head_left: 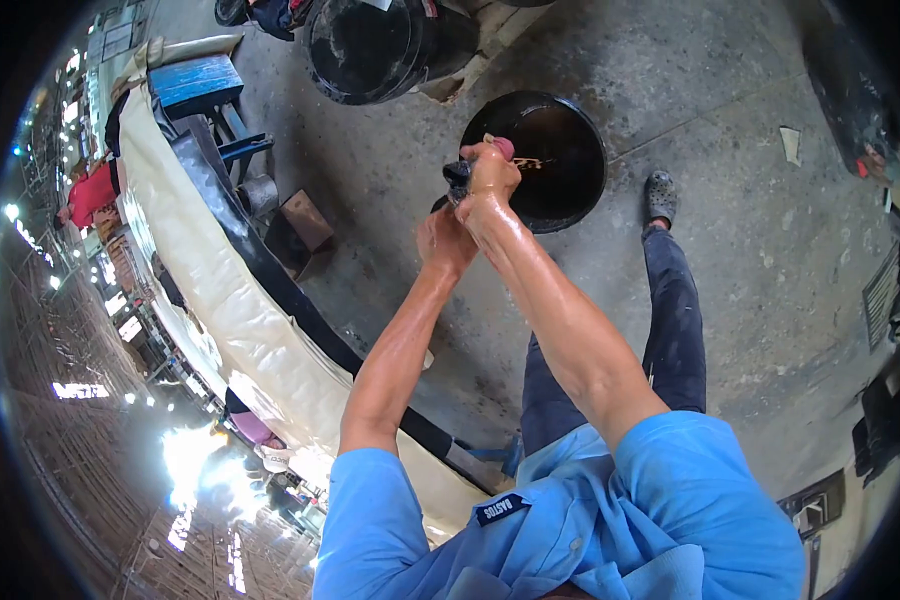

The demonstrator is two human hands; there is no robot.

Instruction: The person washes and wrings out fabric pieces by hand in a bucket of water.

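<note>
Both hands, right (492, 172) above left (444, 238), grip closed around a dark rag (457, 178), seemingly wringing it over the pan (570, 175) at twelve o'clock.

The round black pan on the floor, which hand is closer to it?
The right. The right hand is raised right at the edge of the black pan, gripping a dark thing with a pink tip. The left hand sits lower, beside the right wrist, farther from the pan.
</note>
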